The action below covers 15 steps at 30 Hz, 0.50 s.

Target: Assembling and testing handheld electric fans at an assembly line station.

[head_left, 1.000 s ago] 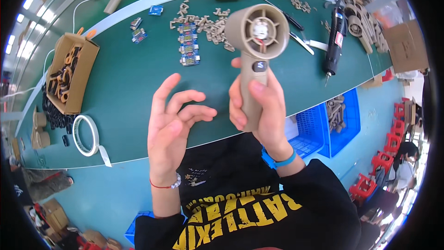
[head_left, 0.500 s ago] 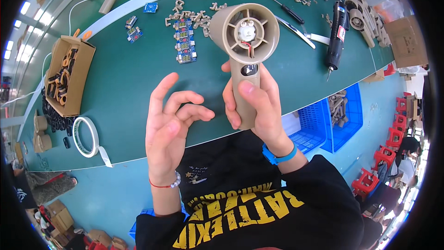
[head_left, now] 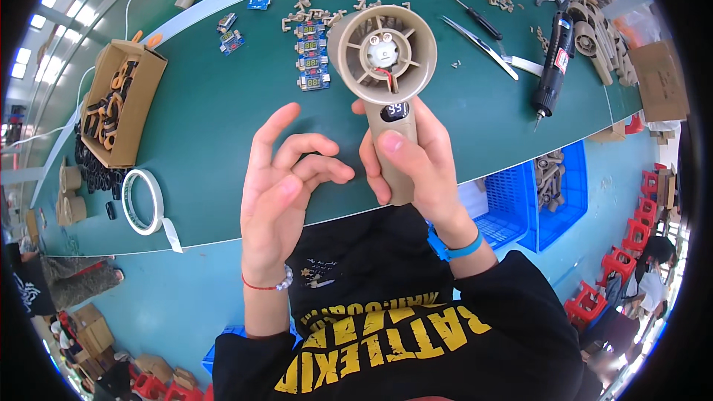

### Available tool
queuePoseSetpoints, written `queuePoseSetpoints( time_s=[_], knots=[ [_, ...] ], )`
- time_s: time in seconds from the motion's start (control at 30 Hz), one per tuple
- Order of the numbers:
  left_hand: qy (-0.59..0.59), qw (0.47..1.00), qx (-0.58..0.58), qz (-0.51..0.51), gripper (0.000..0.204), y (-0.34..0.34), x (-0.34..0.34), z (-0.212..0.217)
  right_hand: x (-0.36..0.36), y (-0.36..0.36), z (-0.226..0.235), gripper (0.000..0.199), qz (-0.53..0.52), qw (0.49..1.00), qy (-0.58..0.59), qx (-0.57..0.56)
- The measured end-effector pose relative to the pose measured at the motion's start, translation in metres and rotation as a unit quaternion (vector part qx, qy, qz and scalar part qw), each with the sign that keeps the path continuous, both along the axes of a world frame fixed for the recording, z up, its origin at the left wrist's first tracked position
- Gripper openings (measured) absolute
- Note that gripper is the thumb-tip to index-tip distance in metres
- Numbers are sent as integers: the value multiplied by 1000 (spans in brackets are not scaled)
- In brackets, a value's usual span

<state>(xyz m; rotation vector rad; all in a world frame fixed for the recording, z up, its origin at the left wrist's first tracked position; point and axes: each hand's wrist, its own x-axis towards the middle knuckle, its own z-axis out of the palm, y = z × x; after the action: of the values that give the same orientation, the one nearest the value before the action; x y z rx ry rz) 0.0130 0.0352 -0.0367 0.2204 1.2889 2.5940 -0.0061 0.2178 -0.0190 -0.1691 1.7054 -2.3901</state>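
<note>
Plastic and hollow-looking, the tan handheld fan should weigh little, and we judge it stiff enough to bear a firm grip on the handle. We hold it upright above the green table, in front of our chest, with our right hand wrapped around the lower handle and the thumb lying up the front, just under the small lit display. The round head is open toward us: spokes, a white hub and thin red and black wires show inside, and these look fragile, so we think fingers belong on the handle or the outer ring, never inside. The smooth shell may slip in a loose grasp.

Our left hand holds nothing; it hovers beside the handle, fingers spread and half curled, not touching it.

Our right palm hides the base of the handle, and the back of the head cannot be seen. The small circuit boards behind the fan are too small to read clearly, and the contents of the cardboard box are a tangle.
</note>
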Motion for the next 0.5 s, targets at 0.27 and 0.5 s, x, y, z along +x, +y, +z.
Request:
queuePoseSetpoints(
  time_s=[0.27, 0.5],
  knots=[
    [-27, 999, -29, 26, 74, 5, 1, 6, 1, -2, 0, 44, 16, 1000, -4, -4],
    [9, 1000, 9, -8, 65, -1, -1, -3, 0, -2, -1, 43, 16, 1000, -5, 20]
  ],
)
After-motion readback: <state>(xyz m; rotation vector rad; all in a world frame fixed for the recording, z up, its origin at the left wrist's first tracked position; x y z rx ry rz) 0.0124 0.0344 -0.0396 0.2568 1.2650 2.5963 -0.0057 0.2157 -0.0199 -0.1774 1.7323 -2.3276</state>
